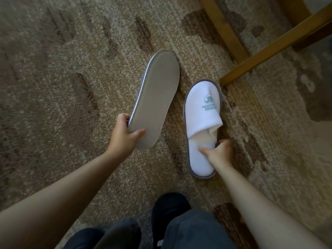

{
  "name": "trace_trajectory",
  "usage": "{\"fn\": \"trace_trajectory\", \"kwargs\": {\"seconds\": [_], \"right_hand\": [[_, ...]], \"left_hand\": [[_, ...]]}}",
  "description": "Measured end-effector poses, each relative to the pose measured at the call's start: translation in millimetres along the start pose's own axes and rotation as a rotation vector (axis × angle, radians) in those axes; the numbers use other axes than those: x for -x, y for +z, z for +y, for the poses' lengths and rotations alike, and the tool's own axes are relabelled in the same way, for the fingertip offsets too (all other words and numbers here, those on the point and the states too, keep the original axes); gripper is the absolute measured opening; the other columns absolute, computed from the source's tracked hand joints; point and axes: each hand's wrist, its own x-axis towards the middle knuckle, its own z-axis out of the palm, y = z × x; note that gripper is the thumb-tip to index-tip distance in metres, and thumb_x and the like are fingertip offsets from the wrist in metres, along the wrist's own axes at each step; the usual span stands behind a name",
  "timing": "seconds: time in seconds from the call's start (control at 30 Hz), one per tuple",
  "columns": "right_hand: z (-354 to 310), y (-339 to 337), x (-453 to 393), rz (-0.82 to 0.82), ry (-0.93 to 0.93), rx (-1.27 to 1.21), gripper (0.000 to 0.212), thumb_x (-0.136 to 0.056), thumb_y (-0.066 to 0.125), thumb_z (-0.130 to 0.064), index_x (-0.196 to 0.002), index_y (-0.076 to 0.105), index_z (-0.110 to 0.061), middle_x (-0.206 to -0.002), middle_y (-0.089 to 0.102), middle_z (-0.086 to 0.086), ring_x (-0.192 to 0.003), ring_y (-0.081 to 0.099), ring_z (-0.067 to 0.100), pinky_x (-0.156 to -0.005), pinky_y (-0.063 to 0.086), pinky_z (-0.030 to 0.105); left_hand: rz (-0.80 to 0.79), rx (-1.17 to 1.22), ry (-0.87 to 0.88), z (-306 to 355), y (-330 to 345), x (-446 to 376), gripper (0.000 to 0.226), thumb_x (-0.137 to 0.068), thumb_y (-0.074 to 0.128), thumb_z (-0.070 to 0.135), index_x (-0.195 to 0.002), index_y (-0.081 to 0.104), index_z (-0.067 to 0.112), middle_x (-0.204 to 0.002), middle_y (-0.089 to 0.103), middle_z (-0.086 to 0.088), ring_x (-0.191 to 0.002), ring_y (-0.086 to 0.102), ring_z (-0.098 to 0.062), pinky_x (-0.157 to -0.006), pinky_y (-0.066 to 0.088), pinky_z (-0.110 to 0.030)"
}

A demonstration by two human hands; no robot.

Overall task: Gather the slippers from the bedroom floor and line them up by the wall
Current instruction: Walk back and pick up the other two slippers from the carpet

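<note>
Slippers of thin white terry cloth with grey-trimmed flat soles look light, soft and easily bent: one (154,99) is held sole-up above the patterned brown carpet (53,87), left of the wooden furniture leg (274,47), the left hand (124,135) pinching its heel edge. The other (202,126) lies upright on the carpet just beside that leg, the right hand (218,151) touching its heel rim, thumb spread from the fingers and not yet clamped. That firmer rim is probably the best hold, since the toe cover would crumple.
</note>
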Motion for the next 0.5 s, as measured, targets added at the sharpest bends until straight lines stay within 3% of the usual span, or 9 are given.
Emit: {"fn": "trace_trajectory", "kwargs": {"seconds": [0.13,0.23,0.33,0.43,0.5], "right_hand": [[-9.7,-3.7,5.2,0.038,-0.105,-0.154,0.061,-0.064,0.077,-0.009,-0.111,0.041,0.002,-0.116,0.052,0.024,-0.098,0.052,0.03,-0.07,0.032,0.023],[-37.0,-17.7,21.8,0.026,-0.244,-0.203,0.047,-0.07,0.071,-0.008,-0.109,0.046,0.001,-0.113,0.057,0.023,-0.099,0.055,0.031,-0.073,0.035,0.024],[-80.0,-50.1,63.6,-0.061,-0.344,-0.276,0.042,-0.073,0.068,-0.008,-0.11,0.049,-0.001,-0.106,0.057,0.012,-0.093,0.053,0.021,-0.071,0.038,0.018],[-125.4,-101.4,121.7,-0.138,-0.437,-0.311,0.04,-0.075,0.066,-0.008,-0.109,0.048,-0.001,-0.098,0.05,0.004,-0.086,0.048,0.014,-0.049,0.034,0.002],[-154.6,-143.1,165.0,-0.166,-0.471,-0.338,0.039,-0.075,0.066,-0.008,-0.108,0.046,0.0,-0.098,0.049,0.004,-0.086,0.048,0.015,-0.047,0.034,0.003]], "left_hand": [[0.024,0.007,0.019,4.7,-1.7,2.6,0.033,-0.077,0.062,0.005,-0.094,0.035,0.014,-0.082,0.045,0.011,-0.08,0.047,-0.012,-0.064,0.04,-0.027],[0.066,0.041,0.022,25.0,-14.7,15.2,0.033,-0.078,0.06,0.003,-0.096,0.034,0.015,-0.091,0.048,0.0,-0.085,0.047,-0.017,-0.07,0.04,-0.03],[0.124,0.036,0.02,66.4,-43.7,47.1,0.032,-0.079,0.059,0.004,-0.096,0.033,0.015,-0.096,0.047,-0.004,-0.082,0.047,-0.014,-0.063,0.041,-0.024],[0.179,0.026,0.012,124.6,-85.2,93.7,0.031,-0.079,0.059,0.006,-0.095,0.033,0.014,-0.087,0.047,0.005,-0.075,0.046,-0.003,-0.056,0.043,-0.012],[0.205,0.015,-0.003,170.0,-116.0,129.3,0.03,-0.08,0.058,0.008,-0.095,0.033,0.015,-0.087,0.046,0.005,-0.076,0.047,-0.004,-0.059,0.044,-0.018]]}}
